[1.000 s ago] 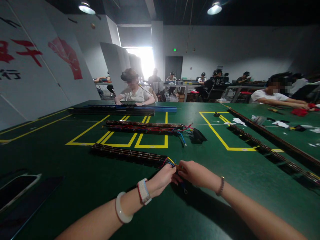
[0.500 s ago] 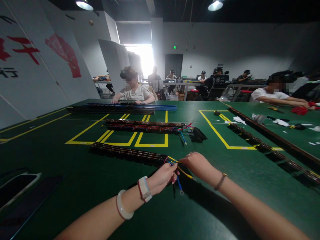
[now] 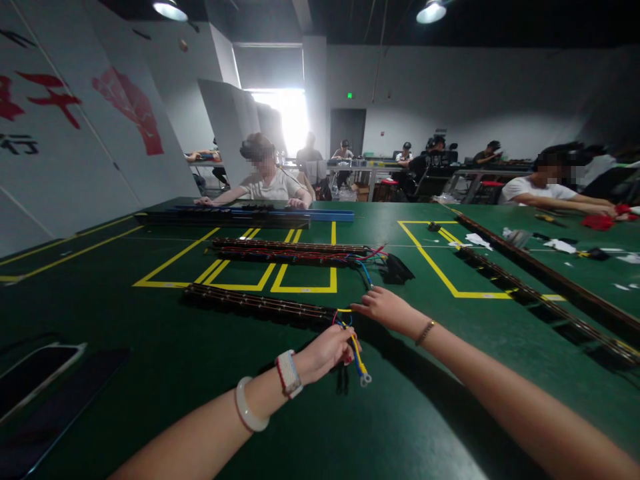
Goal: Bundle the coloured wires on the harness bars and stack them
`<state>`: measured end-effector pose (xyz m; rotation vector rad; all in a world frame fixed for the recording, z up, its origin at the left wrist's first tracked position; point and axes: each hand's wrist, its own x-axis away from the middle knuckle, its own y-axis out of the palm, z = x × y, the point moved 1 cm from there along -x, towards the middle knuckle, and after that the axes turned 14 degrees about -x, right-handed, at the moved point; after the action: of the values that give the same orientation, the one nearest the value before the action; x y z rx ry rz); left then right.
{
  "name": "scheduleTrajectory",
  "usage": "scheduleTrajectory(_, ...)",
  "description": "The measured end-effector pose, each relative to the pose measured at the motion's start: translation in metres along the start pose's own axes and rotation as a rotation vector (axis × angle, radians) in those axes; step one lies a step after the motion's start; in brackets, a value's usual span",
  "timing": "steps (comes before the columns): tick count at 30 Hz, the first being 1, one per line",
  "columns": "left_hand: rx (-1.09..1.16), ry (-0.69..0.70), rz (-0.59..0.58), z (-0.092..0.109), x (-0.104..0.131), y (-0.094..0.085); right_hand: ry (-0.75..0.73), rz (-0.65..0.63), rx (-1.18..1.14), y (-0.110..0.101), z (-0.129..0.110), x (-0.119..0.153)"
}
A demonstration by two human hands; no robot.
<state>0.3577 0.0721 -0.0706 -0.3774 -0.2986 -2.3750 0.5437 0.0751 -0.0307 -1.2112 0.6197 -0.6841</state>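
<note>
A long dark strip (image 3: 260,304) with thin bright lines along its top lies on the green table, colored wires coming from its right end. My left hand (image 3: 325,353) is closed round several of these wires just beyond that end. Below its fingers hang blue and yellow cables (image 3: 358,360) with metal ring terminals (image 3: 366,379), close together. My right hand (image 3: 390,312) is bent at the strip's end, fingertips closed at a short yellow wire (image 3: 345,311). Its fingers partly hide their grip. Two dark wire ends hang below my left hand.
Behind lies another wired strip (image 3: 295,251) with red and blue leads and a black piece (image 3: 399,268). More long strips (image 3: 545,293) run along the right. Two phone-like slabs (image 3: 65,413) rest at left. Co-workers sit across the table (image 3: 280,180) and at right.
The yellow cable that pointed right now hangs beside the blue one under my left hand. My right hand has shifted slightly left and up. The co-worker's hands opposite have moved apart.
</note>
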Motion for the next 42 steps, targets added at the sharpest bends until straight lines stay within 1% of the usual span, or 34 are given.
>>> scheduleTrajectory(5, 0.049, 0.006, -0.142, 0.003, -0.002, -0.006, -0.163, 0.039, 0.107, 0.007, 0.014, -0.014)
scheduleTrajectory(9, 0.063, 0.018, -0.167, 0.005, 0.000, -0.007, -0.236, 0.061, 0.116, 0.010, 0.017, -0.019)
scheduleTrajectory(11, 0.079, 0.016, -0.160, 0.006, 0.001, -0.006, -0.229, 0.052, 0.095, 0.012, 0.017, -0.018)
scheduleTrajectory(14, 0.109, -0.005, -0.134, 0.006, 0.002, -0.004, -0.162, 0.063, 0.036, 0.013, 0.015, -0.012)
scheduleTrajectory(17, 0.116, -0.028, -0.115, 0.004, 0.001, -0.004, -0.068, 0.136, -0.069, 0.010, 0.007, 0.001)
scheduleTrajectory(19, 0.111, -0.026, -0.107, 0.003, 0.000, -0.004, -0.043, 0.190, -0.124, 0.004, -0.003, 0.012)
scheduleTrajectory(23, 0.119, 0.009, -0.105, 0.003, -0.003, -0.003, -0.085, 0.254, -0.187, -0.009, -0.028, 0.032)
scheduleTrajectory(25, 0.127, 0.001, -0.101, 0.003, -0.003, -0.002, -0.133, 0.268, -0.205, -0.013, -0.038, 0.035)
scheduleTrajectory(27, 0.127, -0.016, -0.096, 0.002, -0.003, -0.002, -0.183, 0.263, -0.206, -0.014, -0.042, 0.035)
scheduleTrajectory(34, 0.140, 0.028, -0.135, -0.002, -0.007, -0.006, -0.235, 0.214, -0.175, -0.011, -0.034, 0.028)
scheduleTrajectory(42, 0.187, -0.046, -0.171, 0.003, -0.004, -0.008, -0.280, 0.201, -0.226, -0.008, -0.029, 0.027)
